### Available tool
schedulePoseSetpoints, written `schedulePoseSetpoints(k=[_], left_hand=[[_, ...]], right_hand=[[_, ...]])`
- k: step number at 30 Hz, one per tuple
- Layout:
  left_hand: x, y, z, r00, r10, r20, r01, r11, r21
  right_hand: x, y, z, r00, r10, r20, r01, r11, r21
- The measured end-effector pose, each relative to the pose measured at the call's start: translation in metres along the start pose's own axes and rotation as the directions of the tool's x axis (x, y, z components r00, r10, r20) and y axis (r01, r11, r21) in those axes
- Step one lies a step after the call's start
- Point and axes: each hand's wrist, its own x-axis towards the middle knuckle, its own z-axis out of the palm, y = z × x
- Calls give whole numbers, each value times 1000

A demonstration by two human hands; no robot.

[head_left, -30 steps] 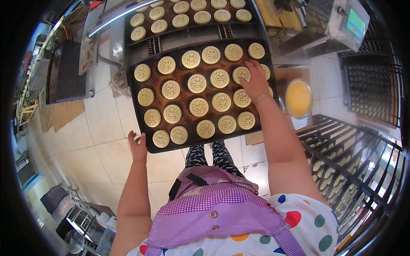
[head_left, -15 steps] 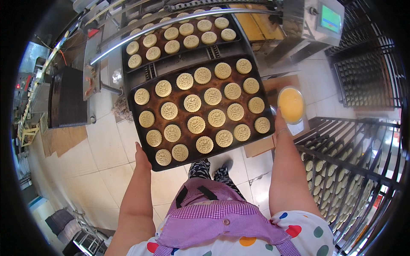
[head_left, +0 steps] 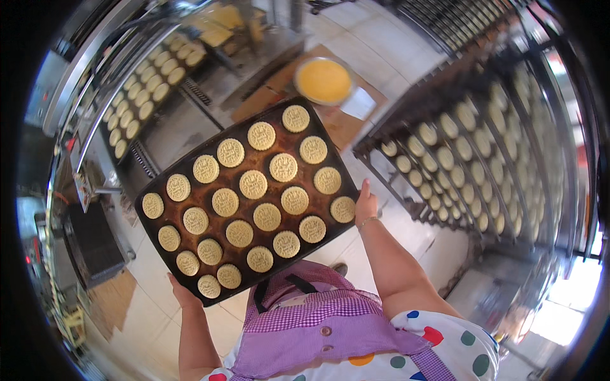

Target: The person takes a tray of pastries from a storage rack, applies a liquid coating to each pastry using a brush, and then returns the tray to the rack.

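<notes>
Gripping is two-handed: the left hand [head_left: 185, 293] holds the baking tray [head_left: 246, 209] near its lower-left corner, and the right hand [head_left: 366, 206] holds it at the right end. Both thumbs show beside the rim; the remaining fingers are largely hidden by the tray, so how far they curl cannot be told.

The tray is held in front of the body, above the floor, its right end farther from the wearer than its left. It is dark, rimmed and rectangular, with a brown-stained base.

It carries pastries [head_left: 267, 216] in four rows of six (spacing is uneven at the lower-left corner). Each is round, pale yellow and scalloped at the edge. The top face bears raised, character-like marks, which form the plainest lettering in view.

Beyond the far edge, a round bowl [head_left: 325, 101] of yellow contents sits near a white sheet [head_left: 358, 103]. At upper left, more pale rounds [head_left: 154, 83] lie beside a chain conveyor [head_left: 145, 159]. At right, a dark rack [head_left: 375, 171] holds many similar rounds.
</notes>
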Motion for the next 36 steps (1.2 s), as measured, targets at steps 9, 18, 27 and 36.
schedulePoseSetpoints(k=[9, 18, 27, 36], left_hand=[[-107, -135, 86, 951, -119, 285, 9, 932, 361], [-46, -319, 198, 911, -299, 285, 42, 754, 656], [45, -431, 387, 925, -176, 336, -235, 430, 872], [89, -490, 543, 804, -299, 514, -428, 310, 849]], right_hand=[[-3, 280, -223, 848, 508, -150, -379, 779, 499], [47, 484, -278, 603, 749, -274, -487, 618, 617], [159, 492, -238, 587, 769, -252, -310, 501, 808], [256, 456, -191, 751, 660, -1, -11, 13, 1000]])
